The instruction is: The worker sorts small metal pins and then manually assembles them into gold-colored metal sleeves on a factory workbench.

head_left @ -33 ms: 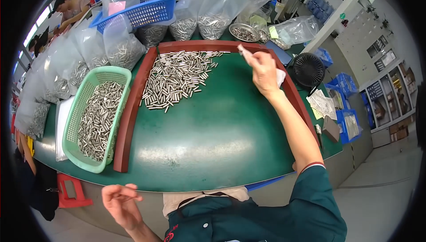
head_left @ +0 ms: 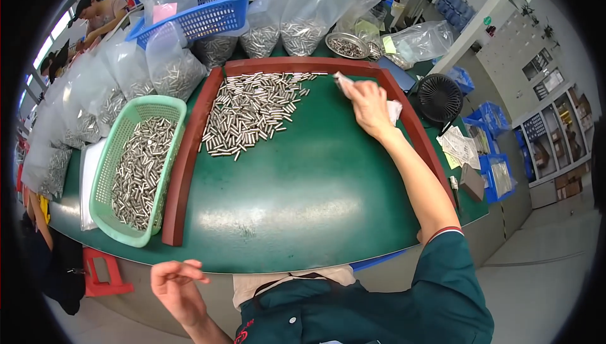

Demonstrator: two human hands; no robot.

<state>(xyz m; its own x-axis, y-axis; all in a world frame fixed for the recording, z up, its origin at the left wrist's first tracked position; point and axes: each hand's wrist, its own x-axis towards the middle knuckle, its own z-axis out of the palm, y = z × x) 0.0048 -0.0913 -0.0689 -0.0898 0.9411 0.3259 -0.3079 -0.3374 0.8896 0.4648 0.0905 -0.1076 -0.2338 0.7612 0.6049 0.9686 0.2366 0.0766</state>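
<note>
Right hand (head_left: pixel 371 107) grasps a white cloth (head_left: pixel 395 112) right of upper centre as the left hand (head_left: pixel 178 288) hovers empty and loosely curled at lower left, the cloth likely light, limp and best held mid-length, its long axis slanting from upper left to lower right.

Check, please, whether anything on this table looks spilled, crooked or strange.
Nothing looks clearly spilled or damaged; the heap of metal pins lies inside the red-brown rails. Only the papers near the black fan look untidy, overlapping at uneven angles.
</note>
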